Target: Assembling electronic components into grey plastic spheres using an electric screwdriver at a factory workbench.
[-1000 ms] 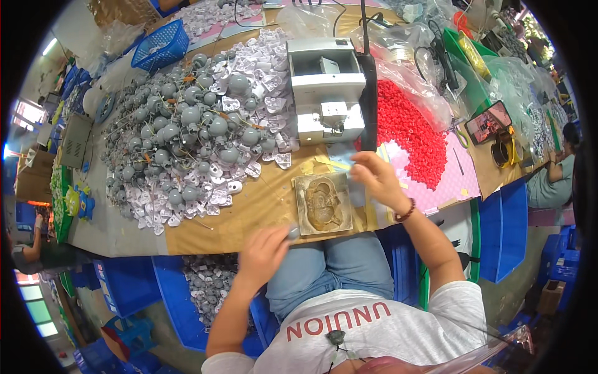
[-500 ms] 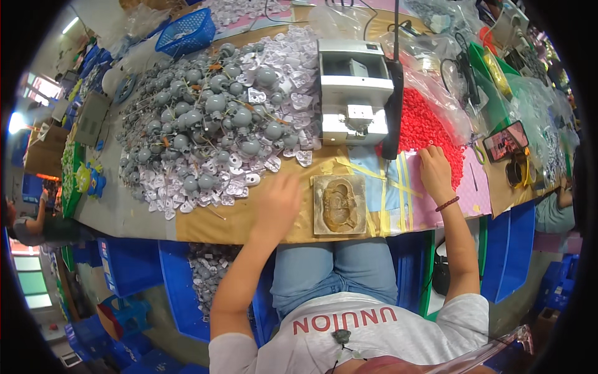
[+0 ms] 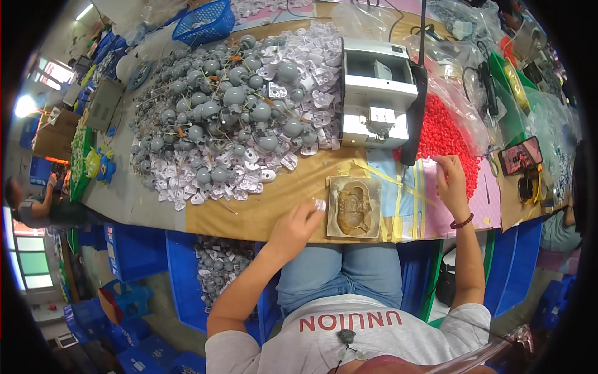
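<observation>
My left hand [image 3: 294, 230] is over the brown table covering, just left of a square mould block [image 3: 354, 208] with a rounded hollow in it. Between its thumb and fingers it pinches a small white plastic piece [image 3: 319, 204]. On the right, my right hand [image 3: 453, 182] is at the near edge of a heap of small red plastic parts [image 3: 443, 128]. Its fingertips are pressed together; whatever they hold is too small to make out. Beyond the mould block stands a white and grey machine [image 3: 377, 93].
A large pile of grey round parts [image 3: 234, 96] and white plastic pieces [image 3: 249, 181] covers the left. Further away are a blue basket [image 3: 204, 28] and clear plastic bags. A phone [image 3: 521, 156] and yellow tape roll [image 3: 529, 187] lie right. Blue bins [image 3: 134, 252] sit below the table edge.
My left hand has come back from beside the white pieces, and a white piece now shows in its fingers. My right hand has drawn slightly nearer from the red heap. The view has shifted a little.
</observation>
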`<state>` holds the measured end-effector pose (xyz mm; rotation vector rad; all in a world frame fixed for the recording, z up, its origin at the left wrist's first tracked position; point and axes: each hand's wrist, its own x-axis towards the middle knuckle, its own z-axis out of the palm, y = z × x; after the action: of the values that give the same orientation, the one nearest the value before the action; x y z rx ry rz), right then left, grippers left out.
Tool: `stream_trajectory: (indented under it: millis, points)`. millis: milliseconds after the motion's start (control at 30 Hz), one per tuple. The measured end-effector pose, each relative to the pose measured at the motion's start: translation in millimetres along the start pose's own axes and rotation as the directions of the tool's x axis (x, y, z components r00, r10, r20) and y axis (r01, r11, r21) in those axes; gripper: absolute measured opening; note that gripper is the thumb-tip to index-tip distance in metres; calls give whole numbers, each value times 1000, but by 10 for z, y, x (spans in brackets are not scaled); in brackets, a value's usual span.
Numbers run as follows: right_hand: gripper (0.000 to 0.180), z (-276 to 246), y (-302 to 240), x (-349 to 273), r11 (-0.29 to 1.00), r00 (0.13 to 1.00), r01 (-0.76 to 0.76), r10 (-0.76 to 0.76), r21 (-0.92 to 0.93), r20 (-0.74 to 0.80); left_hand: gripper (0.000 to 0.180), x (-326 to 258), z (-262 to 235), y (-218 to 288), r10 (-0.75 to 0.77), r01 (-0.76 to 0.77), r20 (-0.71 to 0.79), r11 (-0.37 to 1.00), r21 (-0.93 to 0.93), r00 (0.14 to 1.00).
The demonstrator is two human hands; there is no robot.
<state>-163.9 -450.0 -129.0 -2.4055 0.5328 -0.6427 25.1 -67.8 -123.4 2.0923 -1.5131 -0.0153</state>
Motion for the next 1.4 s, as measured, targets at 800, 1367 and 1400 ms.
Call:
stream_trajectory:
  millis: [800,1367,1400]
  points:
    - [16,822,-1195,-147,848,928,336,-372,409,10,35,600,514,262,-43,-27,-192,937,-347,980]
    - [20,922,-1170,-169,842,851,500,-521,201,65,46,651,260,359,-187,185,14,958,-217,982]
    - [21,928,-1172,-174,829,827,541,-555,142,92,49,619,240,350,-214,206,-4,945,-254,977]
